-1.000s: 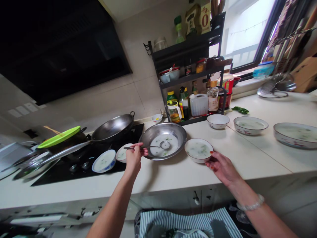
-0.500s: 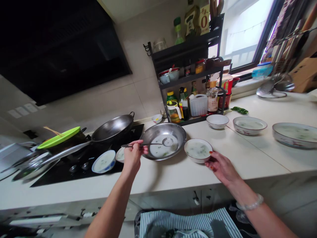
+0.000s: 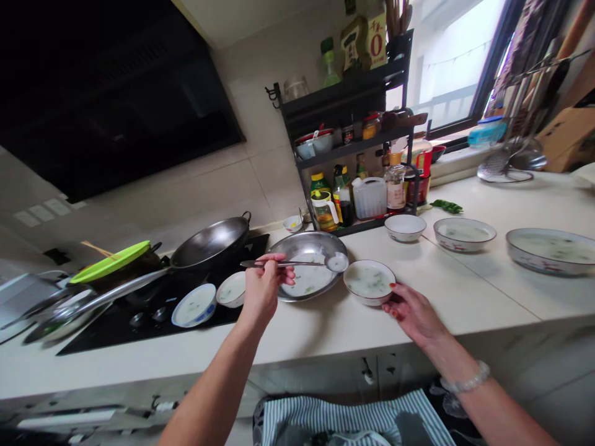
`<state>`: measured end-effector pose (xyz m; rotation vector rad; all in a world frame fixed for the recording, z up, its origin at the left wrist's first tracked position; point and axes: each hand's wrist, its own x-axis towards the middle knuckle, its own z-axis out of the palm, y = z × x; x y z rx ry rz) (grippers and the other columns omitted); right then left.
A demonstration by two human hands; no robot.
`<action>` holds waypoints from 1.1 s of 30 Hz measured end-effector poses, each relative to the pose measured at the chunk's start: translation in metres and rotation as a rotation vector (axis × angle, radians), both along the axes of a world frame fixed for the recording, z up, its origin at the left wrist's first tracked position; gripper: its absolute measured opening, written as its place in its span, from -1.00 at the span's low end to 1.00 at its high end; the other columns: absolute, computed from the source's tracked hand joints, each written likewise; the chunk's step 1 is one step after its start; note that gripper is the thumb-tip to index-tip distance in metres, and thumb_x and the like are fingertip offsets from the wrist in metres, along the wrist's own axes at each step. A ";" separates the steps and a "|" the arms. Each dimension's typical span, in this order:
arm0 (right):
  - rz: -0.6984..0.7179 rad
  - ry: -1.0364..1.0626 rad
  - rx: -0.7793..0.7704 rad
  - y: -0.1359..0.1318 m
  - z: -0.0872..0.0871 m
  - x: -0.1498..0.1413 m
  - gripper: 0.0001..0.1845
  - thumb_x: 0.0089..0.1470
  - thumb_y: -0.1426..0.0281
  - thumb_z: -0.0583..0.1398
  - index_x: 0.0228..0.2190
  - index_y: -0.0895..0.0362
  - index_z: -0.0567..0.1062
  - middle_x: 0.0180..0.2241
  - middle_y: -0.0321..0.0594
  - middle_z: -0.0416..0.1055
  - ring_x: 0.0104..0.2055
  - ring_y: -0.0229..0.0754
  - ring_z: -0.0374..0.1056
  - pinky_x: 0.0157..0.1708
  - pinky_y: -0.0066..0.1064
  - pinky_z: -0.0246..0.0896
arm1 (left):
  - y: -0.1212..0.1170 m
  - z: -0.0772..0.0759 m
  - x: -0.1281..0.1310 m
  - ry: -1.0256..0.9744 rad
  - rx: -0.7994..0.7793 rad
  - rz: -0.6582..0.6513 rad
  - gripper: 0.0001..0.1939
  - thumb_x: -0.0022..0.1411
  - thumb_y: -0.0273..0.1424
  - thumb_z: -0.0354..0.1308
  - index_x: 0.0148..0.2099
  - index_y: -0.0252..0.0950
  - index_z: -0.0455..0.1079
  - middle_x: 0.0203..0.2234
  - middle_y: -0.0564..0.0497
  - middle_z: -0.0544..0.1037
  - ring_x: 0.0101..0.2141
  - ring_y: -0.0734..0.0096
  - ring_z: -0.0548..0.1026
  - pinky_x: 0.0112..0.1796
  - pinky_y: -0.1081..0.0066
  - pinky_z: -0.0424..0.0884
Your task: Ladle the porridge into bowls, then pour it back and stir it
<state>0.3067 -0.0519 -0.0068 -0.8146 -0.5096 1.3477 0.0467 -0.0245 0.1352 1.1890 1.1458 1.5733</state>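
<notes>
My left hand is closed round the handle of a metal ladle. The ladle's round end, with pale liquid in it, is over the right side of a wide steel basin of whitish soup with green bits. Just right of the basin stands a small white bowl, filled with the same soup. My right hand grips this bowl at its right side, thumb by the rim and fingers beneath. Behind my left hand, another filled bowl sits at the cooktop's edge.
A blue-patterned bowl and a wok stand on the black cooktop. Further right along the counter are a white bowl and two wider soup bowls. Behind the basin rises a black rack of bottles and jars.
My left hand has moved right with the ladle, whose round end has gone from the basin's middle to its right side. My right hand keeps its grip on the bowl.
</notes>
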 end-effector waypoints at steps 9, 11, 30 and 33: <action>0.002 0.019 -0.015 0.000 0.001 0.000 -0.71 -0.26 0.30 0.45 -0.45 0.16 0.57 -0.51 -0.21 0.47 -0.56 -0.28 0.30 -0.67 -0.51 0.13 | -0.033 -0.011 0.028 0.408 0.234 -0.302 -0.79 0.26 -0.29 0.06 -0.19 -0.32 0.40 -0.60 0.03 0.49 -0.59 0.44 0.47 -0.51 0.43 0.43; 0.010 0.020 -0.024 -0.001 0.003 0.000 -0.70 -0.26 0.30 0.45 -0.44 0.17 0.57 -0.53 -0.20 0.47 -0.58 -0.29 0.30 -0.69 -0.52 0.09 | -0.038 -0.015 0.026 0.548 0.360 -0.380 -0.82 0.28 -0.37 0.03 -0.17 -0.30 0.43 -0.52 0.00 0.52 -0.55 0.46 0.48 -0.44 0.43 0.44; -0.015 -0.047 -0.036 0.002 0.007 0.001 -0.77 -0.25 0.29 0.41 -0.52 0.14 0.55 -0.55 -0.19 0.46 -0.58 -0.24 0.28 -0.69 -0.44 0.12 | -0.016 -0.044 -0.036 0.081 0.180 0.209 -0.77 0.21 -0.27 0.09 -0.20 -0.34 0.38 -0.56 0.02 0.56 -0.58 0.41 0.53 -0.50 0.39 0.51; -0.013 -0.056 -0.058 0.006 0.008 0.005 -0.78 -0.27 0.33 0.41 -0.53 0.14 0.54 -0.55 -0.17 0.48 -0.55 -0.22 0.31 -0.66 -0.44 0.18 | -0.016 -0.054 -0.051 0.039 0.158 0.261 -0.78 0.18 -0.30 0.10 -0.21 -0.35 0.38 -0.59 0.03 0.55 -0.60 0.41 0.52 -0.52 0.40 0.49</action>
